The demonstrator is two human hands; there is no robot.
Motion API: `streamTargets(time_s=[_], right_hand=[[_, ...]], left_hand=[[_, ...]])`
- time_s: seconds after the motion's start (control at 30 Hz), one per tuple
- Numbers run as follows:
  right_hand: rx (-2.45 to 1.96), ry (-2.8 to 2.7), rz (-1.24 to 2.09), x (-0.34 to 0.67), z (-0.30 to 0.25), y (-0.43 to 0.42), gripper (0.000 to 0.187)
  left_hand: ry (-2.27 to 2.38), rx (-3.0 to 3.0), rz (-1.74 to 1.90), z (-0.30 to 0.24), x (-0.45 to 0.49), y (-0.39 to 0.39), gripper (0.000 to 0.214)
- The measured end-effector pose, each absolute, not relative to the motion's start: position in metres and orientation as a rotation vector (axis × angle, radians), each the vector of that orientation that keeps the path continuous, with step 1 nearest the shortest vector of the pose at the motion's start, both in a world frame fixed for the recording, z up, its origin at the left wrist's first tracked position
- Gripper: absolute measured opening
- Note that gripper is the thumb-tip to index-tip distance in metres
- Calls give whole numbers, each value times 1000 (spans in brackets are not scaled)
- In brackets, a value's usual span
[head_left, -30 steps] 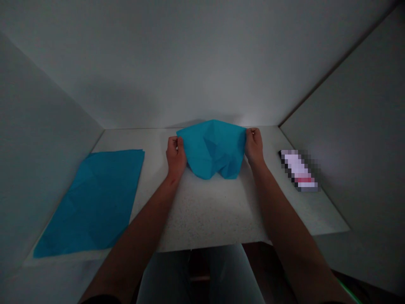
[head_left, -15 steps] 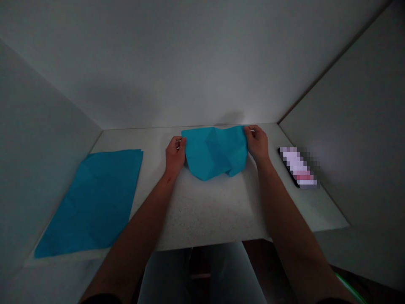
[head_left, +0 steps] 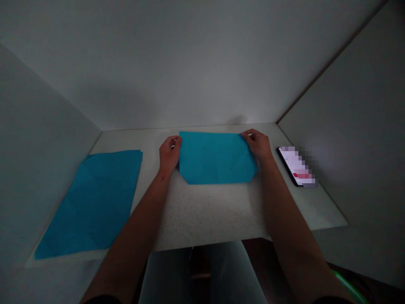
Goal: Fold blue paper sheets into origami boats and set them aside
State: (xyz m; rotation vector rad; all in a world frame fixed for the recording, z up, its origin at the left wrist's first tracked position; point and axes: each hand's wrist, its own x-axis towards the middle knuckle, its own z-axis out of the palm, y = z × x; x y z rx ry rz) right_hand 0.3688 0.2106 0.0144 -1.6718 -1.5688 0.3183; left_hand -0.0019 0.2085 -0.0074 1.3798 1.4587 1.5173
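Both hands grasp the paper (head_left: 217,158) at its far corners: the left hand (head_left: 170,152) pinches the far-left corner, thumb against the edge, and the right hand (head_left: 257,144) closes its fingers on the far-right corner. From the head view, the blue paper lies flat on the table (head_left: 205,211), in the middle towards the back wall, between the two hands. Its two near corners are cut off at a slant and faint creases cross it. Well to the left, flat blue sheets (head_left: 91,202) lie near the table's left edge. Just right of the right hand rests a phone (head_left: 295,165) with a lit screen. Both forearms reach forward over the table's near edge.
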Motion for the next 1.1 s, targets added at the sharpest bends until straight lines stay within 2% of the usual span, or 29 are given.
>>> streamTargets(time_s=[0.17, 0.27, 0.33, 0.5, 0.67, 0.83, 0.9, 1.0, 1.1], right_hand=[[-1807, -1515, 153, 370, 14, 210, 33], [-1858, -1490, 115, 370, 12, 211, 32], [-1866, -1466, 103, 371, 11, 212, 31], [-1850, -1375, 106, 376, 5, 214, 32], [-1793, -1316, 174, 375, -4, 219, 42], [-1704, -1249, 247, 369, -5, 220, 44], [-1675, -1242, 277, 367, -3, 219, 43], [-1665, -1265, 292, 364, 2, 216, 42], [-1687, -1317, 326, 360, 8, 215, 38]], left_hand=[[1453, 1504, 1270, -1, 4, 195, 46], [1422, 1737, 1066, 2, 9, 187, 70], [1391, 1807, 983, 2, 10, 185, 76], [1560, 1778, 1069, 0, 3, 191, 51], [1615, 1730, 1120, 4, -3, 195, 57], [1603, 1669, 1181, 25, -19, 186, 51], [1657, 1641, 1268, 39, -41, 171, 45], [1846, 1551, 1423, 60, -89, 129, 23], [2018, 1340, 1453, 66, -140, 67, 28]])
